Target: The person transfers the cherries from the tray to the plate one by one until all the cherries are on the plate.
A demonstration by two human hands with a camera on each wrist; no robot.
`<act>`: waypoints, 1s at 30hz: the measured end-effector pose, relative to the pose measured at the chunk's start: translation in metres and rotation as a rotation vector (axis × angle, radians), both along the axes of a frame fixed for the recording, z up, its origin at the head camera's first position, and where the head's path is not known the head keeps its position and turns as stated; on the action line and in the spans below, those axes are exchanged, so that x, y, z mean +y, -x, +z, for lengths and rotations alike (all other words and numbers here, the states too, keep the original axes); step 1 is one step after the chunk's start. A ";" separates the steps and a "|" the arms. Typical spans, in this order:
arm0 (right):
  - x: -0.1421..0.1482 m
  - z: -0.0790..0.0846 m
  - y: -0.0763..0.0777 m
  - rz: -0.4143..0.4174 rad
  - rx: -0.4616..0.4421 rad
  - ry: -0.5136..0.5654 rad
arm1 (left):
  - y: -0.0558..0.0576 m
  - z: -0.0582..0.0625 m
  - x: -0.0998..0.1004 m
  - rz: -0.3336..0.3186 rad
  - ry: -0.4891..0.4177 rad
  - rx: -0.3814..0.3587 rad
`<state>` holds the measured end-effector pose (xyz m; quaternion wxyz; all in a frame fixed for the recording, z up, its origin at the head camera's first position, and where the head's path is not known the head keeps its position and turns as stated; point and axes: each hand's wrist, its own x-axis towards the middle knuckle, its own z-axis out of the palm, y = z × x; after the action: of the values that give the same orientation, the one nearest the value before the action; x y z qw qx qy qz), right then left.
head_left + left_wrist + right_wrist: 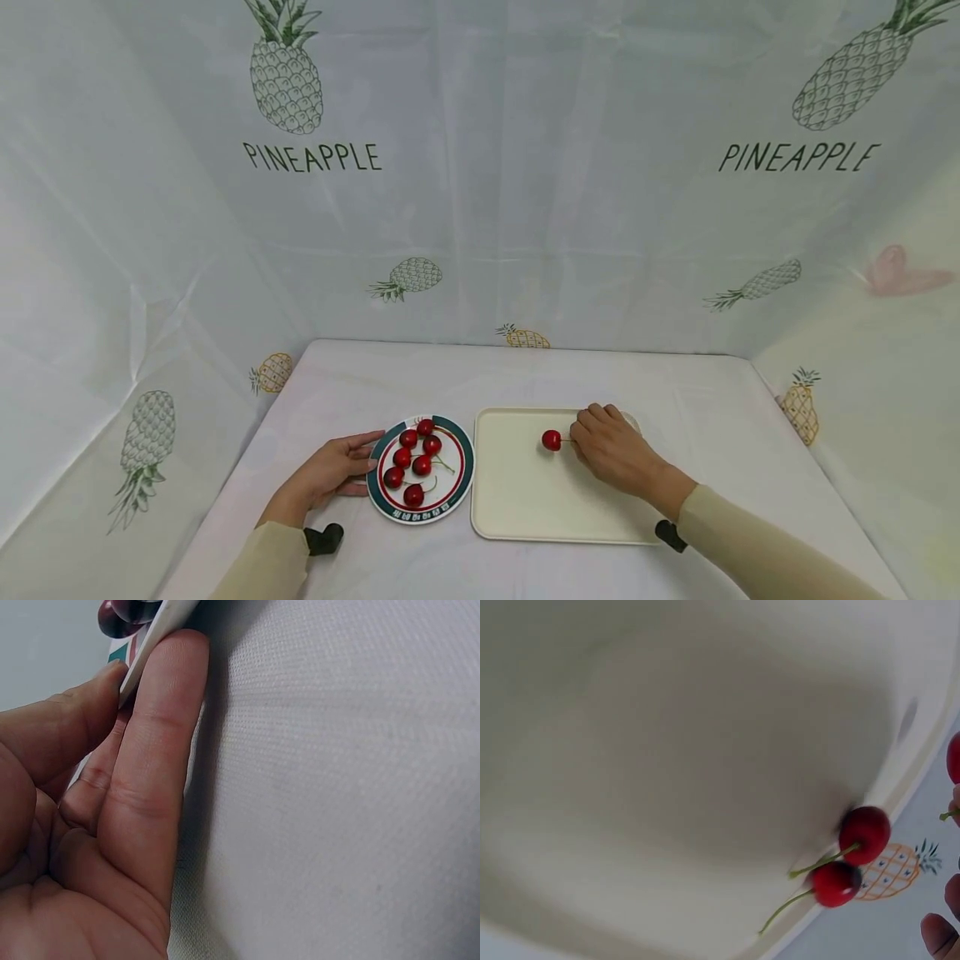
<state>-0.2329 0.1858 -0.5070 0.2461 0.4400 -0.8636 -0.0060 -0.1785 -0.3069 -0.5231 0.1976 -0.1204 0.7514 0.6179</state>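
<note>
My left hand grips the left rim of a round plate, which is white with a dark green border and a red ring. In the left wrist view the thumb lies on the plate's upper side and a finger underneath it. Several red cherries with green stems lie on the plate. Over a cream rectangular tray, my right hand pinches a cherry by its stem. Two more cherries rest at the tray's edge in the right wrist view, hidden behind the hand from the head.
Plate and tray stand side by side on a white-covered table. Behind and beside it hangs a pale curtain printed with pineapples. Black bands sit at both wrists.
</note>
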 end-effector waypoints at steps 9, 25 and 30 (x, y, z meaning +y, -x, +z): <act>-0.039 0.007 0.000 0.039 -0.003 -0.038 | -0.001 0.000 0.001 0.000 0.009 -0.003; -0.132 0.013 -0.019 0.109 -0.018 -0.180 | -0.001 0.000 0.002 0.047 0.041 0.004; -0.153 0.008 -0.025 0.146 0.018 -0.239 | -0.002 0.001 0.003 0.051 0.038 0.003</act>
<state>-0.2080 0.0329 -0.4985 0.1997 0.5276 -0.8202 -0.0949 -0.1767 -0.3040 -0.5222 0.1784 -0.1422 0.7600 0.6086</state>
